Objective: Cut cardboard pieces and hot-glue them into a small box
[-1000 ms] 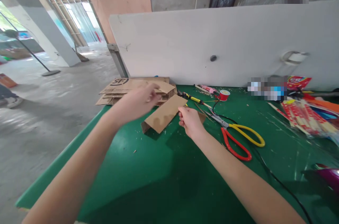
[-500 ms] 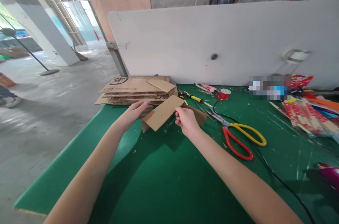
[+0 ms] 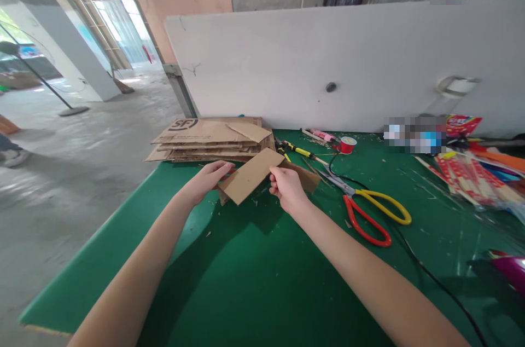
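Observation:
A bent piece of brown cardboard (image 3: 250, 176) is held slightly tilted over the green table, with one flap angled down on its right side. My right hand (image 3: 286, 185) pinches its near right edge between thumb and curled fingers. At the left end of the cardboard is my left hand (image 3: 211, 178), its thumb near the top face and its fingers partly hidden behind and under the edge. Just behind lies a stack of flattened cardboard (image 3: 209, 139) with a loose piece on top. Large scissors (image 3: 353, 192) with red and yellow handles lie to the right.
On the green table (image 3: 246, 292) are a red spool (image 3: 347, 145), a yellow-black tool (image 3: 301, 151), a black cable (image 3: 438, 281) and red-patterned packets (image 3: 471, 177). A white panel (image 3: 287, 62) stands behind. Part of a person shows beyond it.
My left hand has moved in slightly onto the left end of the cardboard, and its fingers have come closer together. The cardboard's left end has tilted slightly. My right hand keeps its pinch.

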